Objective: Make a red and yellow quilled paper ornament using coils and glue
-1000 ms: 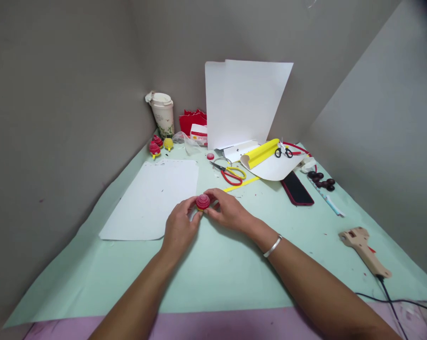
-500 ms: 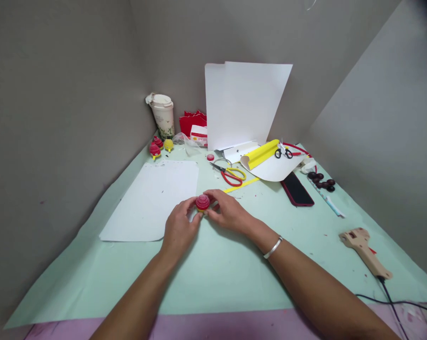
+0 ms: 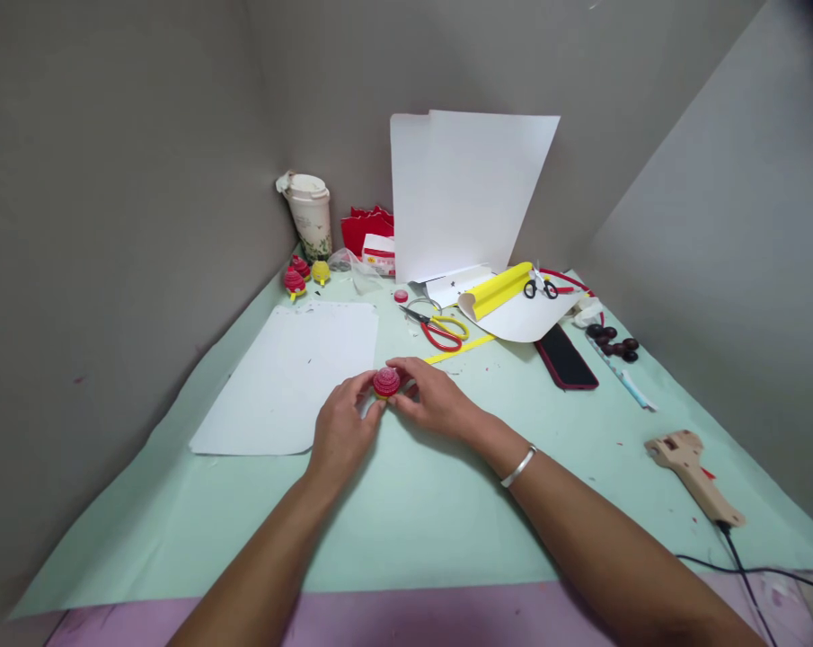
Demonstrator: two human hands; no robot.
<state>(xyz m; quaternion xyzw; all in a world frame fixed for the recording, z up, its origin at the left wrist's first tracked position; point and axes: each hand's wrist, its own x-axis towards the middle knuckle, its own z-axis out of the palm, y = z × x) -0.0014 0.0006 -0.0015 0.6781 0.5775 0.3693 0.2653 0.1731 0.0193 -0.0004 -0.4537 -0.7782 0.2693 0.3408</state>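
A small red ball-shaped paper ornament (image 3: 386, 382) with a yellow base is held between my hands at the middle of the table. My left hand (image 3: 343, 422) pinches it from the left, thumb low near the base. From the right, my right hand (image 3: 433, 395) grips it with thumb and fingers; a silver bangle (image 3: 519, 467) is on that wrist. The underside of the ornament is mostly hidden. White paper (image 3: 291, 386) lies just left of my hands. Beyond them rest scissors (image 3: 437, 325) with one red and one yellow handle, beside a yellow strip (image 3: 460, 350).
Similar red ornaments (image 3: 295, 281) and a yellow one (image 3: 321, 272) sit back left by a cup (image 3: 310, 216). A phone (image 3: 568, 358), rolled yellow paper (image 3: 500, 290) and dark round beads (image 3: 612, 343) lie right. A corded glue gun (image 3: 695, 476) lies near right.
Both hands keep their hold on the red ornament, almost unmoved. The whole view has shifted very slightly.
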